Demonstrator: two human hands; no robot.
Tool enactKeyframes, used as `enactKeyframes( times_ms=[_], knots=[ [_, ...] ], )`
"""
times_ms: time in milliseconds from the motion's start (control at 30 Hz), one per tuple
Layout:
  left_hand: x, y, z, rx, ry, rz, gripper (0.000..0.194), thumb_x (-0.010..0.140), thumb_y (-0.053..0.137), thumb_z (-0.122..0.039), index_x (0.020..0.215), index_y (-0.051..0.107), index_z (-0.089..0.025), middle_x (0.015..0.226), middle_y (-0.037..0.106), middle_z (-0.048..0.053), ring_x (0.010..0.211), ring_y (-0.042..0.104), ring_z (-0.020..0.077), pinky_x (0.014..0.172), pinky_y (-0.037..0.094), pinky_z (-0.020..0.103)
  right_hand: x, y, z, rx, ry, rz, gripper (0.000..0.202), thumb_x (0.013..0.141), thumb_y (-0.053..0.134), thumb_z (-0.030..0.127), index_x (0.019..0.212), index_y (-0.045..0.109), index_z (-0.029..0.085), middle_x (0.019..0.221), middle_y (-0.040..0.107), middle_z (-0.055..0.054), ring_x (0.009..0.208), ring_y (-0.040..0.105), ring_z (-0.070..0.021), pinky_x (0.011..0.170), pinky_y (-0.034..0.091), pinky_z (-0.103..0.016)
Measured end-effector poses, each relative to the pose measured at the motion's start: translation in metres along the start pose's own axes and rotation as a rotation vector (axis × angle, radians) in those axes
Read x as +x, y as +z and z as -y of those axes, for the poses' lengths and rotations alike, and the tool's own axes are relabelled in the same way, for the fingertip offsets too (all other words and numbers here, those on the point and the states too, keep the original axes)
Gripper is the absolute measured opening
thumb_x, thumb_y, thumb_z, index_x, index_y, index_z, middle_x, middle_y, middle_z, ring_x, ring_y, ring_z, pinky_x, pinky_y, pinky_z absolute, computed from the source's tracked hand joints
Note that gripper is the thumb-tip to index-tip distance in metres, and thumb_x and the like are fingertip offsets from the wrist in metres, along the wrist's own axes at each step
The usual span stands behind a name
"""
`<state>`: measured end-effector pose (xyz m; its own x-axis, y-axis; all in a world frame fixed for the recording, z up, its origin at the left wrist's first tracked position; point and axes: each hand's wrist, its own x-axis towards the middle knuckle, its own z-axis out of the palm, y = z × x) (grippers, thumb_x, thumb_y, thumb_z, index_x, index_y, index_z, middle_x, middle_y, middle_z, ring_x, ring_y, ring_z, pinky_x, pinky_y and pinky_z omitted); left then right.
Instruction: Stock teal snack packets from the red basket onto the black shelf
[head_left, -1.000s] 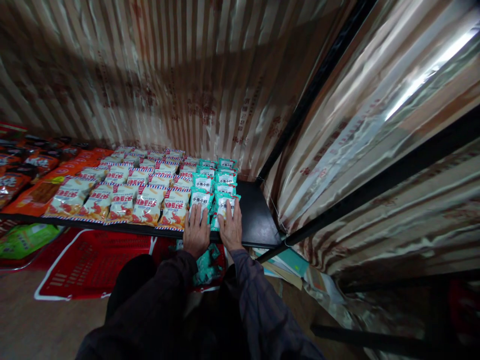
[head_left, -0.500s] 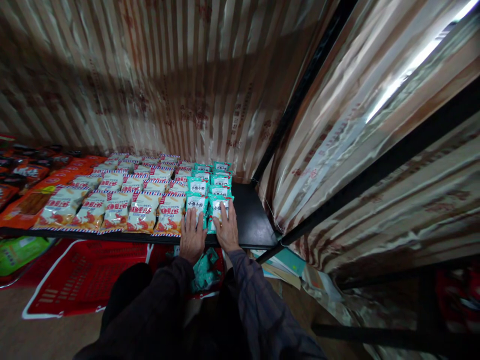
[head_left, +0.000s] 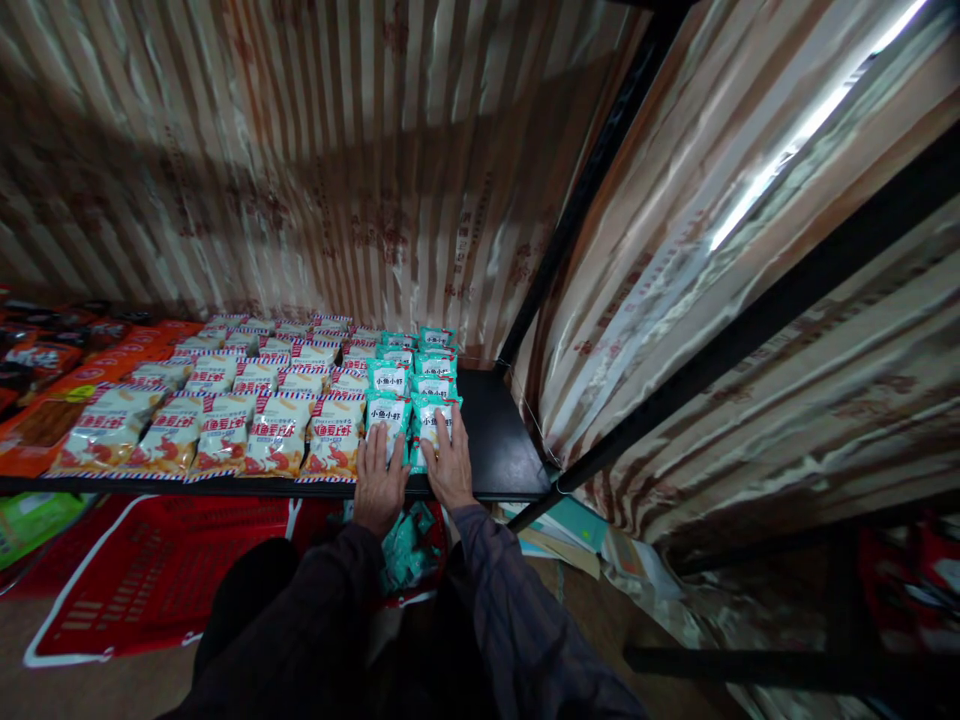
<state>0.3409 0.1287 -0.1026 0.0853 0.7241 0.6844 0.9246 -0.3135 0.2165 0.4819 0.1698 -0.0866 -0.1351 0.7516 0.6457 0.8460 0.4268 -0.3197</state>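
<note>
Two columns of teal snack packets stand on the black shelf (head_left: 498,430). My left hand (head_left: 381,482) rests its spread fingers on the lower part of the front left teal packet (head_left: 387,412). Against the front right teal packet (head_left: 430,411) lie the spread fingers of my right hand (head_left: 450,460). Neither hand is closed round a packet. Rows of white snack bags (head_left: 279,434) with striped edges sit just left of the teal ones. More teal packets (head_left: 410,548) lie below the shelf, between my forearms.
Orange bags (head_left: 45,425) and dark bags fill the shelf's left end. A red basket (head_left: 161,570) and a green bag (head_left: 34,520) are below. Black posts (head_left: 592,185) and patterned curtains (head_left: 390,150) enclose the shelf. Papers (head_left: 570,525) lie under its right end.
The view has shifted slightly, so the shelf goods appear a little lower and further left. Both hands remain against the front teal packets, with my right fingers slightly more bent.
</note>
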Motion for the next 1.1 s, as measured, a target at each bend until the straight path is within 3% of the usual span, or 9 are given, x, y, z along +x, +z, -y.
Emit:
enactKeyframes(
  times_ms=[233,433,600,900,1100],
  knots=[
    [0.0,0.0,0.002,0.009,-0.003,0.017,0.047,0.09,0.044,-0.03,0.135,0.043,-0.015,0.149,0.024,0.022,0.14,0.013,0.0317,0.108,0.024,0.055,-0.006,0.001,0.0,-0.036,0.012,-0.065,0.061,0.091,0.044,0.041,0.145,0.022,0.021,0.156,-0.003,-0.012,0.142,0.001,-0.0338,0.105,0.028,-0.06],
    [-0.001,-0.002,0.002,-0.01,-0.018,0.062,0.05,0.09,0.044,-0.031,0.138,0.039,-0.019,0.152,0.019,0.017,0.141,0.008,0.0301,0.109,0.022,0.055,-0.01,0.001,0.007,-0.057,0.044,-0.02,0.06,0.09,0.046,0.042,0.144,0.028,0.022,0.156,-0.006,-0.011,0.141,0.004,-0.0353,0.105,0.03,-0.059],
    [-0.002,-0.001,0.003,-0.048,-0.016,0.064,0.052,0.09,0.044,-0.033,0.139,0.037,-0.017,0.152,0.017,0.018,0.141,0.006,0.03,0.11,0.021,0.055,-0.009,0.0,0.01,-0.05,0.052,0.012,0.058,0.091,0.045,0.041,0.143,0.029,0.021,0.156,-0.004,-0.012,0.141,0.007,-0.0337,0.106,0.031,-0.055],
    [-0.003,-0.002,0.007,-0.075,0.006,0.053,0.051,0.091,0.041,-0.031,0.139,0.035,-0.015,0.152,0.014,0.019,0.142,0.001,0.0295,0.11,0.019,0.057,-0.025,-0.008,0.011,0.01,0.086,-0.004,0.07,0.089,0.046,0.047,0.147,0.016,0.02,0.154,-0.013,-0.013,0.141,0.002,-0.0354,0.106,0.027,-0.057],
    [-0.003,-0.004,0.008,-0.078,0.031,0.066,0.047,0.092,0.041,-0.029,0.136,0.038,-0.014,0.152,0.016,0.02,0.142,0.0,0.029,0.11,0.019,0.055,-0.033,-0.014,0.008,0.028,0.085,0.064,0.061,0.091,0.044,0.041,0.145,0.023,0.022,0.156,-0.002,-0.011,0.141,0.011,-0.0311,0.107,0.029,-0.05]
  ],
)
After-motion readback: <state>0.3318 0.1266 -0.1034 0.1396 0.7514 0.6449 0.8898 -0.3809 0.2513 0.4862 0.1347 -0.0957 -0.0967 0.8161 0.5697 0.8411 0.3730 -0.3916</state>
